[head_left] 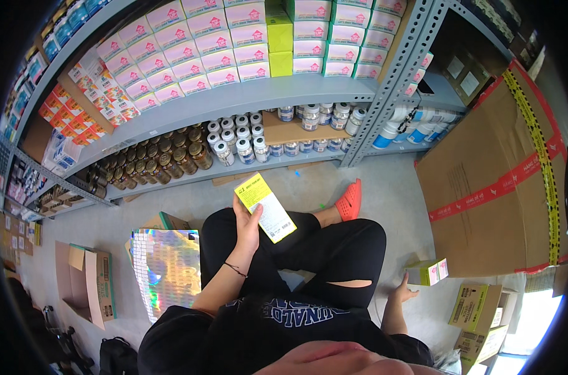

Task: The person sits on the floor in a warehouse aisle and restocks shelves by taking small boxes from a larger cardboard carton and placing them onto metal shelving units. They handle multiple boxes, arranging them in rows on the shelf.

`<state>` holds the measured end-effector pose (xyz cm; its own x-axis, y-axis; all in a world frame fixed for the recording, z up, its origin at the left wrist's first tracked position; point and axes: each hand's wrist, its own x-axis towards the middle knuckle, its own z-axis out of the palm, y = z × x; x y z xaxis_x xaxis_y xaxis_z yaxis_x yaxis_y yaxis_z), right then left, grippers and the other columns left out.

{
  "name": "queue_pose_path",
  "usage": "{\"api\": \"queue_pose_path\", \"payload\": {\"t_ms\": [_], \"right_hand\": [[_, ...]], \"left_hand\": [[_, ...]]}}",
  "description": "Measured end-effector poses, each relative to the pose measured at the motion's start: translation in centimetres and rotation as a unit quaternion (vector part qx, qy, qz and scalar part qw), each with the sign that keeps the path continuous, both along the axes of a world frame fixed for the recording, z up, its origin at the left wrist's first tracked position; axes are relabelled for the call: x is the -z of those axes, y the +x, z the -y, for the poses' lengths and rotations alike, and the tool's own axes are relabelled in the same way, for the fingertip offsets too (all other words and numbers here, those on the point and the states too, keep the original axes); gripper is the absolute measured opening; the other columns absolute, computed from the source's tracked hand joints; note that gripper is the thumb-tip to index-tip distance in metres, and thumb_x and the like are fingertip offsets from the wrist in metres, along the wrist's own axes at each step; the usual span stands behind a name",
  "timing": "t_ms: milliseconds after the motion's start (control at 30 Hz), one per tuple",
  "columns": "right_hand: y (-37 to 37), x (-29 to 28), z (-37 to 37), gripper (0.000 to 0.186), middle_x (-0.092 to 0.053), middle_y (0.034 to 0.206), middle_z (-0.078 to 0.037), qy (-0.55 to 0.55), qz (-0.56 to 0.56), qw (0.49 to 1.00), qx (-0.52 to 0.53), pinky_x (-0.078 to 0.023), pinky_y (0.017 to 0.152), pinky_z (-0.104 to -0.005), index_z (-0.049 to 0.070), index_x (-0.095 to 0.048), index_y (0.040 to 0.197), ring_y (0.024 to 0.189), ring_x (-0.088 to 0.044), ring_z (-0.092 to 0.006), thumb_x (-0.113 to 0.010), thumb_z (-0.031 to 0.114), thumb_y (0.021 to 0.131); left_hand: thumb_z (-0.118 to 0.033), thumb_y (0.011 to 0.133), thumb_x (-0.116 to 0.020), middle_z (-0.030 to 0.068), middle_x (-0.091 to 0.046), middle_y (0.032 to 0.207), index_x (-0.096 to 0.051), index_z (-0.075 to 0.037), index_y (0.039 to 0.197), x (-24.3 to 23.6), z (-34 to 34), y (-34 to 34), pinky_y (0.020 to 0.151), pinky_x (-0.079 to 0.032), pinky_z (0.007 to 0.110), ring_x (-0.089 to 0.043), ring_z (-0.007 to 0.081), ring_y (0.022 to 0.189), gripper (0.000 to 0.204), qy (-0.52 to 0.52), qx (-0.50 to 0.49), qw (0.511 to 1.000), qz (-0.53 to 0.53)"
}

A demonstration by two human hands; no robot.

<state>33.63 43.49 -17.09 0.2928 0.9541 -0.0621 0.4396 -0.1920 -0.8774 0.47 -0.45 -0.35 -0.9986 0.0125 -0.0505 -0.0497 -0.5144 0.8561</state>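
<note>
My left hand (pixel 249 225) is closed around a yellow and white carton (pixel 266 207), held upright at a tilt above my crossed legs. The thumb lies across its printed face. Out to the right, my right hand (pixel 401 292) is low over the floor with its fingers apart. Beside its fingertips stands a lime-green and white box (pixel 427 272); whether they touch it I cannot tell. Nothing shows inside that hand.
Metal shelving (pixel 277 90) ahead carries pink-and-white boxes, brown jars (pixel 165 164) and white-capped bottles (pixel 243 150). A big taped carton (pixel 477 219) stands right, with smaller cartons (pixel 470 307) below. An iridescent sheet (pixel 166 269) and open carton (pixel 102 290) are left.
</note>
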Motion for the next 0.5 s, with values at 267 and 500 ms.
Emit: {"api": "queue_pose_path", "payload": {"t_ms": [267,500], "right_hand": [[2.2,0.1,4.4,0.073,-0.056,0.132,-0.027,-0.199,0.119,0.968,-0.091,-0.046,0.104,-0.0468,-0.004,-0.046,0.135,0.119,-0.058,-0.0391,-0.084,0.027,0.08],[0.0,-4.7,5.0,0.023,-0.07,0.084,-0.01,-0.296,0.007,0.935,-0.195,-0.054,0.06,-0.0315,0.003,-0.064,0.105,0.069,-0.067,-0.0202,-0.071,0.02,0.091]], "left_hand": [[0.0,0.098,-0.061,0.0148,-0.039,0.153,-0.008,-0.01,0.161,-0.2,-0.6,-0.4,0.114,-0.037,0.038,-0.043,0.0242,0.138,0.084,-0.027,0.008,1.0,-0.014],[0.0,0.098,-0.061,0.0151,-0.041,0.151,-0.009,-0.01,0.161,-0.6,-0.6,-0.4,0.113,-0.038,0.038,-0.044,0.0241,0.137,0.082,-0.03,0.005,1.0,-0.007]]}}
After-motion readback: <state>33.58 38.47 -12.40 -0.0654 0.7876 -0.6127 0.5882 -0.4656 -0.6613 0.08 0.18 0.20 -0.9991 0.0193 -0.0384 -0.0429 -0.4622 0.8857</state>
